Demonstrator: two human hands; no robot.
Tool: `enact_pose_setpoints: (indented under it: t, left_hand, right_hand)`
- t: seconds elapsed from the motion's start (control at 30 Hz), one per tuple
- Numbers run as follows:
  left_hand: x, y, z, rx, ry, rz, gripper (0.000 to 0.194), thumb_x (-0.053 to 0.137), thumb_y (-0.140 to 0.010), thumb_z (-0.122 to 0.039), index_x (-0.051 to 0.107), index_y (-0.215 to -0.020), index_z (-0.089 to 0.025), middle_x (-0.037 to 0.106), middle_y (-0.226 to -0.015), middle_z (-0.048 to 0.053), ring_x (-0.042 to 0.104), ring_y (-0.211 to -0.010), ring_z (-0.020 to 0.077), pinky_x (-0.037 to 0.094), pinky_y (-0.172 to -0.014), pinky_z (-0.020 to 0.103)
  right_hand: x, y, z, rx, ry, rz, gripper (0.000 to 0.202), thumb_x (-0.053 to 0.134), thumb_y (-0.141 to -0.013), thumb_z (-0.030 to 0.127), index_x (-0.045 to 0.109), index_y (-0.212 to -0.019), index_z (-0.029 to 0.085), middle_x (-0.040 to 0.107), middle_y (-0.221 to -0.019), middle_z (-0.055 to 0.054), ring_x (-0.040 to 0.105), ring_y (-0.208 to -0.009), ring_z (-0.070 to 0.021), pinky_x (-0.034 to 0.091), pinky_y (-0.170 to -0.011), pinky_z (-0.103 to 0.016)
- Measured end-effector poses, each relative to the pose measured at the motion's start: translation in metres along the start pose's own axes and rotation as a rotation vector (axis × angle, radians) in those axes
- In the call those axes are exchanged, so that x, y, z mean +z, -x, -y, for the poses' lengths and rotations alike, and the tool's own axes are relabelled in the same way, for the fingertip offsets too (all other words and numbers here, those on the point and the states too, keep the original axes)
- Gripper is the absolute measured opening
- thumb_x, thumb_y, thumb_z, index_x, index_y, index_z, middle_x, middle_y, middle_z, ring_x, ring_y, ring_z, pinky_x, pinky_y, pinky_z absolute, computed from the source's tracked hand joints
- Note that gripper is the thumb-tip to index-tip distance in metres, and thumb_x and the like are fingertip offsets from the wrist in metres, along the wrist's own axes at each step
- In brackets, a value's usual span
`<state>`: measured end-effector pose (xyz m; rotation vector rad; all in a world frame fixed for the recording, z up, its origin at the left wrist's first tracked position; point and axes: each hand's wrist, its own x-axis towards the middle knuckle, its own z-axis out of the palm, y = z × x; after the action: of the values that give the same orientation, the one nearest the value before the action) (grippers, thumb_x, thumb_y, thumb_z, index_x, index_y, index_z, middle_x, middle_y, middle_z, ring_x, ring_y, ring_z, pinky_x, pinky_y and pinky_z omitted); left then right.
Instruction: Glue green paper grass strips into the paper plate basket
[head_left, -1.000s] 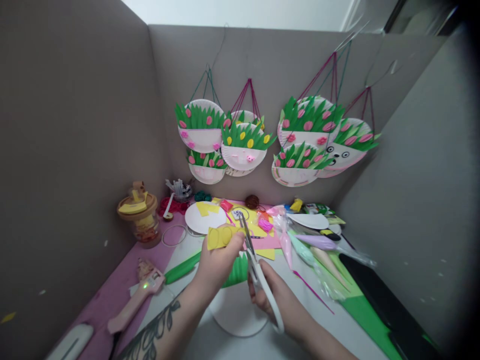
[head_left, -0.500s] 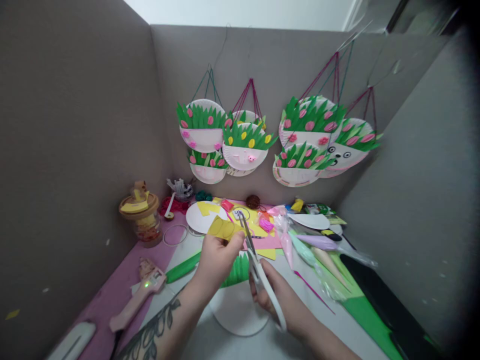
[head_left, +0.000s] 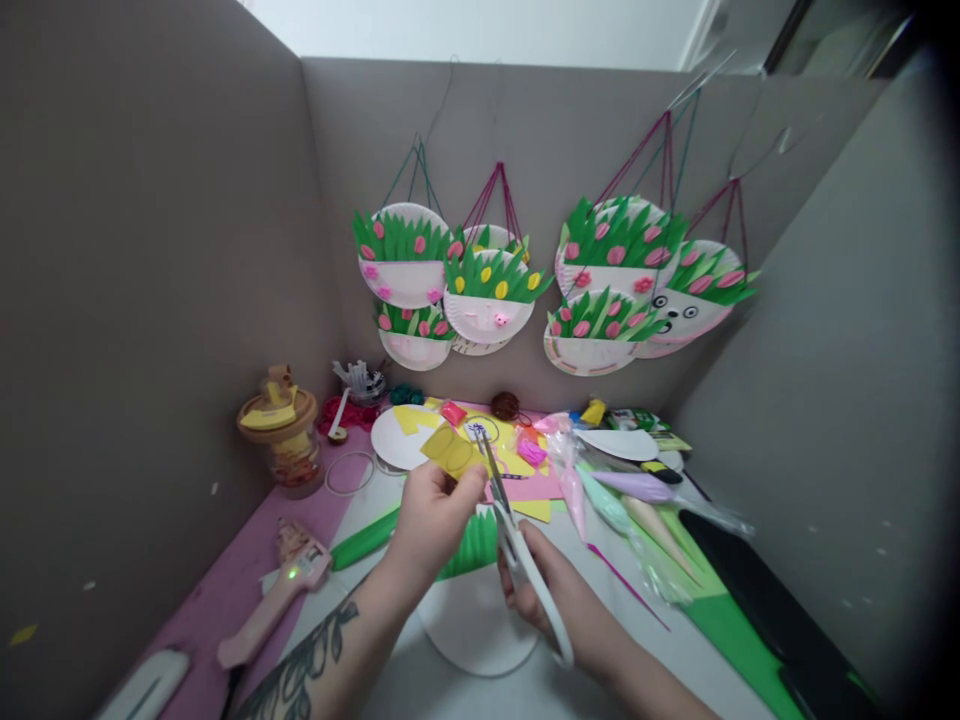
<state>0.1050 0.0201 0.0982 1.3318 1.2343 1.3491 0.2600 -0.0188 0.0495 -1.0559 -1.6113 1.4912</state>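
A small piece of yellow paper [head_left: 450,450] with rounded outlines drawn on it is pinched between the thumb and fingers of my left hand [head_left: 435,510]. My right hand [head_left: 544,580] grips white-handled scissors [head_left: 517,545], whose blades point up and away, just right of the paper and my left thumb. The blades look slightly parted and no paper shows between them. Below both hands lies a white paper plate [head_left: 480,620] with green paper grass [head_left: 476,545] along its upper part, partly hidden by my hands.
A pink glue gun [head_left: 281,590] with a green light lies at the left, near a lidded jar [head_left: 292,440]. Piping bags [head_left: 615,500] and a black object [head_left: 757,590] lie at the right. Decorated plates [head_left: 487,300] hang on the back wall. Yellow sheets [head_left: 532,509] lie behind my hands.
The yellow paper has turned slightly and moved a little to the right in my left hand. My right hand and the scissors look nearly unchanged.
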Motion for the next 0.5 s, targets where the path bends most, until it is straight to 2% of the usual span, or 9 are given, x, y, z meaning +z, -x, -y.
enact_pose_setpoints:
  t: [0.23,0.5]
  left_hand:
    - [0.001,0.0,-0.003,0.028,0.039,-0.006,0.026,0.058,-0.072,-0.035,0.055,-0.056,-0.015,0.053,-0.05,-0.002,0.046,-0.046,0.009,0.035,-0.045,0.02]
    - [-0.001,0.0,-0.004,0.038,0.07,0.014,0.023,0.057,-0.073,-0.035,0.055,-0.062,-0.015,0.053,-0.053,-0.002,0.046,-0.047,0.0087,0.034,-0.045,0.019]
  right_hand:
    - [-0.002,-0.002,-0.004,-0.022,0.008,-0.001,0.05,0.061,-0.068,0.065,0.039,-0.079,0.021,0.047,-0.071,0.001,0.04,-0.063,-0.0118,0.032,-0.054,-0.024]
    - [-0.002,-0.001,-0.007,-0.016,-0.017,0.004,0.048,0.065,-0.067,0.059,0.039,-0.079,0.021,0.047,-0.072,0.002,0.04,-0.063,-0.0115,0.032,-0.054,-0.024]
